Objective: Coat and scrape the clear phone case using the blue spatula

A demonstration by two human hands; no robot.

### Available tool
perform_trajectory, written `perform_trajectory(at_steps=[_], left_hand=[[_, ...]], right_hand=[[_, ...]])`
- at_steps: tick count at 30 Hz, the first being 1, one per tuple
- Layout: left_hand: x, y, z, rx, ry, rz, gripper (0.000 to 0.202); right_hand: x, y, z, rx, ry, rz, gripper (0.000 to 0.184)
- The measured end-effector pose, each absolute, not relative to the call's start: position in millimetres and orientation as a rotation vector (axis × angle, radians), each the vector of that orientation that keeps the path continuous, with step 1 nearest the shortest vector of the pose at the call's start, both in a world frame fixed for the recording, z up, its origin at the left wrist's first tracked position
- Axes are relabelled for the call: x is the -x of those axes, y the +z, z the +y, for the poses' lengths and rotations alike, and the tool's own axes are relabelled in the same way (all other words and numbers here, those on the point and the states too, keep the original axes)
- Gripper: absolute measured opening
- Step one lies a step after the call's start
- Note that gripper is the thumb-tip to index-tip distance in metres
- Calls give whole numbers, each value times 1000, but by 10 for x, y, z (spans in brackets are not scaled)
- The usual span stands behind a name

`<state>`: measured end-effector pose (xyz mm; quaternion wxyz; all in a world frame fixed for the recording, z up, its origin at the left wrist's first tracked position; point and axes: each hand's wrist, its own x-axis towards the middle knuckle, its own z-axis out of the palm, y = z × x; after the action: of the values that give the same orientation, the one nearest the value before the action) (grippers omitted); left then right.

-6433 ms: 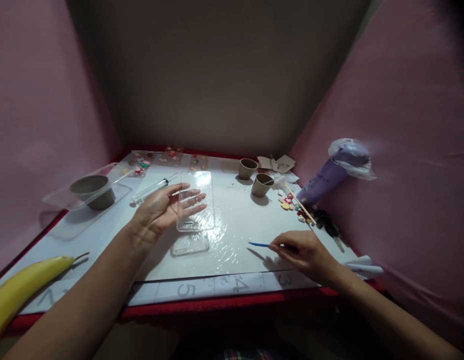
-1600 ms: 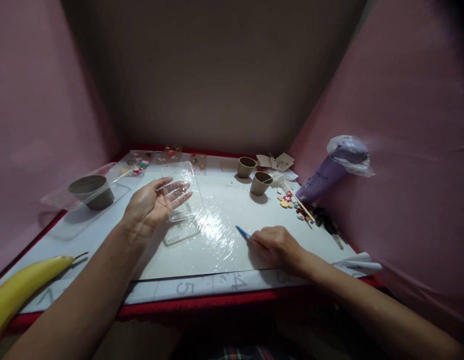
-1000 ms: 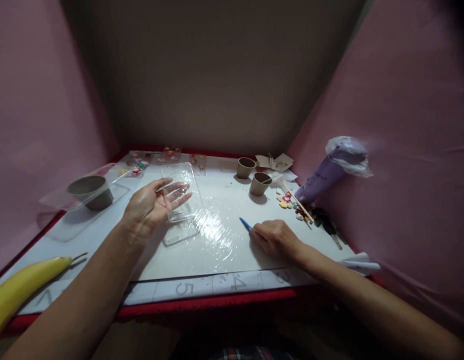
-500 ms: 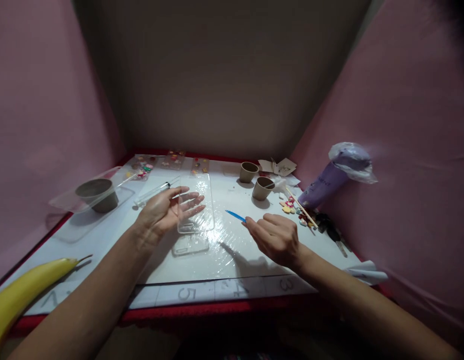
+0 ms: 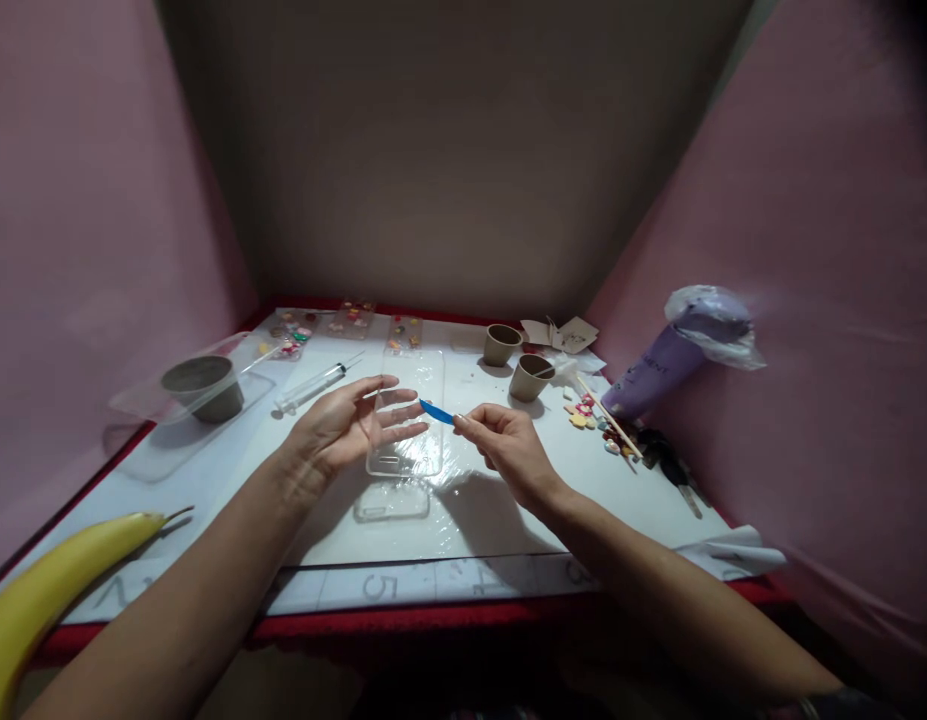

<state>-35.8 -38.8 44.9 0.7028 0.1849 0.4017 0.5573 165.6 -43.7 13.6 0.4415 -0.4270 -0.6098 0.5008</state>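
My left hand (image 5: 343,432) lies palm up above the white table (image 5: 208,470), its fingers stretched out under a clear phone case (image 5: 407,420) that rests on them. My right hand (image 5: 508,448) is closed in a pinch on a thin blue stick (image 5: 436,411). The stick's tip points left and reaches the right edge of the clear case. A second clear case (image 5: 392,498) lies flat on the shiny film below my left hand.
A syringe (image 5: 313,382) lies behind my left hand. A grey bowl (image 5: 202,384) sits in a clear tray at left. Two paper cups (image 5: 529,376), small charms (image 5: 583,412), a wooden stick and a purple tube (image 5: 658,365) stand at right. A banana (image 5: 50,590) lies near left.
My right hand has lifted off the table and moved left, bringing the blue stick up to the clear case. My left hand has kept the case, shifting it slightly right.
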Motion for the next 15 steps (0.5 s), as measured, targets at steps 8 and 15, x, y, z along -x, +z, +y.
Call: perform_trajectory(at_steps=[8,15], left_hand=[[353,482,-407,-378,1259,905,9],[395,414,-348,-361,1234,890,8]], right_hand=[[-1757,163,-470,1074,1257,-1469,34],[-1722,154,-415,1083,1270,-1455,34]])
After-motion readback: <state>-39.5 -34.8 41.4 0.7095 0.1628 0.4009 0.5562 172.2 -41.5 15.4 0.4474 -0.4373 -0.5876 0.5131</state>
